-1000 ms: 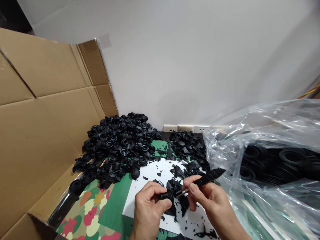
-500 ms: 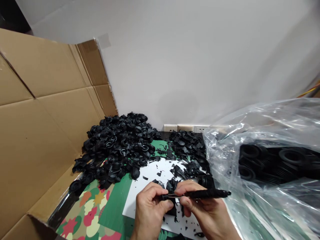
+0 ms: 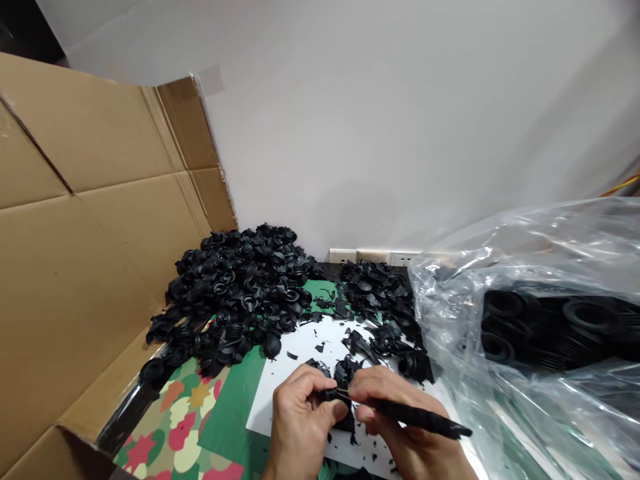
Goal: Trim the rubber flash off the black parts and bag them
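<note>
My left hand [image 3: 303, 417] is closed, pinching a small black rubber part [image 3: 329, 395] between thumb and forefinger. In my right hand [image 3: 407, 417] is a slim tool [image 3: 423, 420] with a black wrapped handle, held like a pen. Its thin metal tip meets the rubber part at my left fingertips; whether it is a blade cannot be made out. Below both hands lies a white sheet [image 3: 265, 407] strewn with black scraps. More black pieces [image 3: 346, 368] sit just beyond my fingers, and a ribbed black part [image 3: 413, 365] lies past my right hand.
A large heap of ribbed black rubber parts [image 3: 240, 280] stands back left, beside a cardboard wall [image 3: 110, 233]. Black offcuts [image 3: 377, 287] are piled back right. A clear plastic bag [image 3: 450, 313] at right holds more black parts [image 3: 590, 317]. Wall sockets [image 3: 343, 256] are behind.
The tool's handle end has swung down toward me, so the tool now slants, and my right hand has turned with it. My left hand keeps its pinch on the rubber part.
</note>
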`<state>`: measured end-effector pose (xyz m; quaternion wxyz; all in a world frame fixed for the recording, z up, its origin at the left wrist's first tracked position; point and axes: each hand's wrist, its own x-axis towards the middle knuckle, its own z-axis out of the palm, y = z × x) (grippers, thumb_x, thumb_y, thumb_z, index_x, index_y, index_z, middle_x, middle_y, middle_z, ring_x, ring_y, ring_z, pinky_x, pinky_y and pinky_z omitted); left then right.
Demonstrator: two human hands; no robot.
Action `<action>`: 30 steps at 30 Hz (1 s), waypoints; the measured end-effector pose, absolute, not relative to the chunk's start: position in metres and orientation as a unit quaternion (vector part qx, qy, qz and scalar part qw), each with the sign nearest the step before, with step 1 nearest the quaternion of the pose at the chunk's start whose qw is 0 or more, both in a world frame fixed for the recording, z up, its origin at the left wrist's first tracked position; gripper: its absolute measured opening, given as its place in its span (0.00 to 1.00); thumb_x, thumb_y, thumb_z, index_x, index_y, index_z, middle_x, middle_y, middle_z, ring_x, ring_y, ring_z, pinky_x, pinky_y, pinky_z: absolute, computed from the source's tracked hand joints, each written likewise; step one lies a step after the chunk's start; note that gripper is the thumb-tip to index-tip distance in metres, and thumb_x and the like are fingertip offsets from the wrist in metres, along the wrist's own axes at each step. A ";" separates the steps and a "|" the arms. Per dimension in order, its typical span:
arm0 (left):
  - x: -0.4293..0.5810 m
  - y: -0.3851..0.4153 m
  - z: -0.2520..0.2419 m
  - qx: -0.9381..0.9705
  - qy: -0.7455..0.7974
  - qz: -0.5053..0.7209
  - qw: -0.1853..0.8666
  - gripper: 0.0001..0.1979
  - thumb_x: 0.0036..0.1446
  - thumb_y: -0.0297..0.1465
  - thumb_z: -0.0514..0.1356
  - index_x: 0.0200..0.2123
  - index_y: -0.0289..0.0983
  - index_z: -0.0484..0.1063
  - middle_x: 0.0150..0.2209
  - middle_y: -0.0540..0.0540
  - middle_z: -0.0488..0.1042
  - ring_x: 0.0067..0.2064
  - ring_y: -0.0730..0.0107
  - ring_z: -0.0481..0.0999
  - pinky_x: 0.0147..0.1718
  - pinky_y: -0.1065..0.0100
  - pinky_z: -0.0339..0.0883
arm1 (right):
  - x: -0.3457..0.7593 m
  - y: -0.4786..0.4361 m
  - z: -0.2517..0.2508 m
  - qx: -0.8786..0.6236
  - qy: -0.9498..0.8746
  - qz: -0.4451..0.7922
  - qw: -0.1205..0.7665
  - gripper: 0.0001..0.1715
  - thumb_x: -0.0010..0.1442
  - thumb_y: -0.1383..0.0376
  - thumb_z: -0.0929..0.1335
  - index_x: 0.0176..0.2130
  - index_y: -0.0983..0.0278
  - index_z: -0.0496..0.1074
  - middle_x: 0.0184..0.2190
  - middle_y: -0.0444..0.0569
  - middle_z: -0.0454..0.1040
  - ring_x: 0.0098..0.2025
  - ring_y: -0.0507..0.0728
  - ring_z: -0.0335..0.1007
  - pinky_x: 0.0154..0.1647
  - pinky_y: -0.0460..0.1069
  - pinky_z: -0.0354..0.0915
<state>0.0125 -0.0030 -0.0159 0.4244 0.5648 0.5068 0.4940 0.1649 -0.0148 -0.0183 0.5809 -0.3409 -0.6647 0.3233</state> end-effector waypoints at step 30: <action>0.015 -0.004 -0.008 0.504 0.498 0.513 0.485 0.09 0.32 0.19 0.63 0.22 0.34 0.77 0.23 0.52 0.68 0.22 0.76 0.61 0.19 0.75 0.55 | 0.182 -0.003 -0.023 -0.527 -0.582 0.229 0.575 0.10 0.57 0.58 0.66 0.32 0.62 0.72 0.29 0.48 0.74 0.24 0.55 0.71 0.25 0.48 0.69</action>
